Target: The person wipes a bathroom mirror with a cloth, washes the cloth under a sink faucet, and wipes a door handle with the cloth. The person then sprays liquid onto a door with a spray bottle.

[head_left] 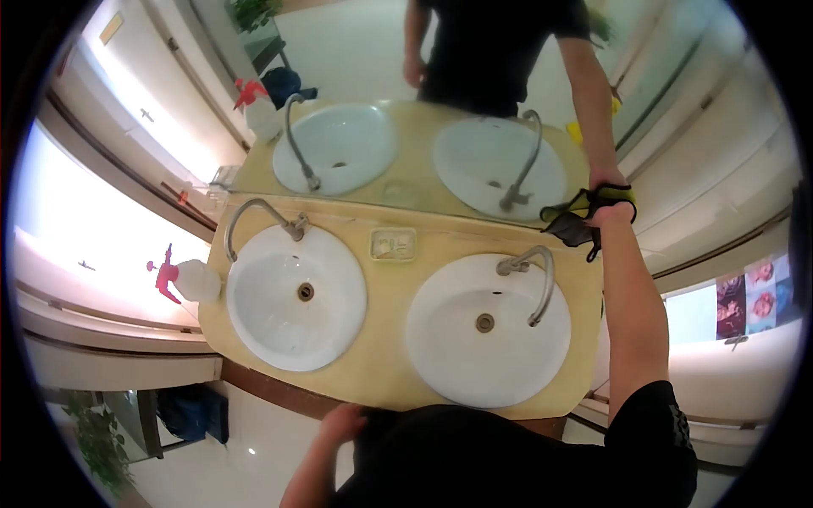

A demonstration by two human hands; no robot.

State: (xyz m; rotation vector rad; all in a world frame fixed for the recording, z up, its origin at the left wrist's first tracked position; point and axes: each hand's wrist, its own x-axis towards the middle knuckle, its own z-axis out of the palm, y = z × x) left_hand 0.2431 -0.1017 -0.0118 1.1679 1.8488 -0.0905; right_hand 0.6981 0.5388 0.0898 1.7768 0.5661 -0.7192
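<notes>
My right hand [613,215] is stretched out at the far right, closed on a thin cloth [572,229] with black edging. The cloth looks grey with yellow-green patches and bunches against the lower edge of the mirror [406,152], where its reflection meets it. My left hand [342,422] hangs low by my black shirt, close to the front edge of the counter [385,339]. Its fingers are too hidden to make out, and no object shows in it. Nearest my right arm is the right white basin [449,356] with a curved metal tap [549,279].
The left basin [262,305] has its own curved tap [254,206]. A soap dish [394,245] stands between the basins at the back. A white spray bottle with a red trigger [196,279] stands at the counter's left edge. Doors [720,372] flank both sides.
</notes>
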